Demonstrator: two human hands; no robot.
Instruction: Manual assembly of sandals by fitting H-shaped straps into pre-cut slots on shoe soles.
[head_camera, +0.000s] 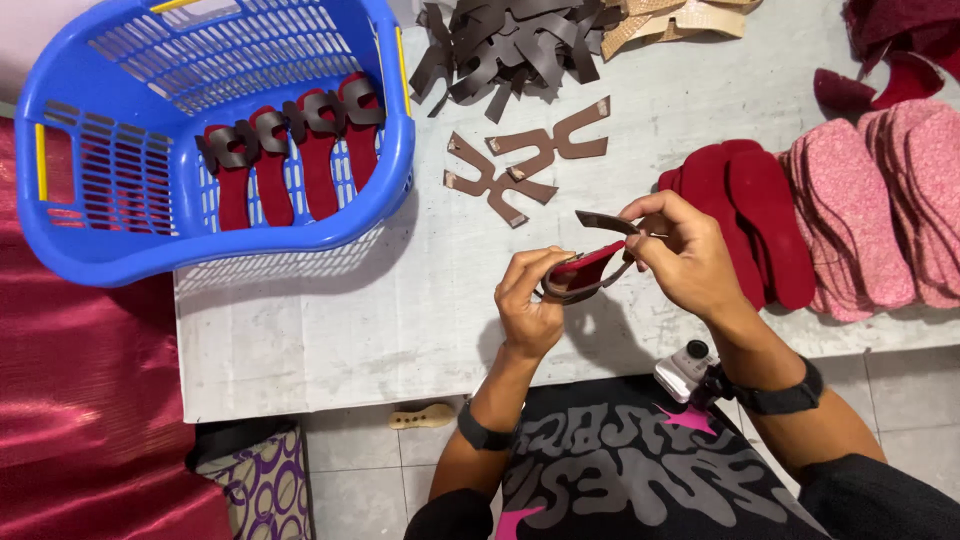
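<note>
Person standing at a white table (330, 330), working over its near edge. Left hand (530, 300) is gripping a red sole (590, 262) with a brown strap (585, 290) looped round it, held in the air. Right hand (680, 250) is pinching the strap's free end between fingertips. Two loose brown straps (525, 160) are lying just beyond. A blue basket (200, 140), far left, is holding strapped soles. Red soles (750, 215) are stacking up at right.

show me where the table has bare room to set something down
Bare tabletop lies along the near edge, between the blue basket and the hands. Crowded: brown straps at the back, red soles and pink soles right.
</note>
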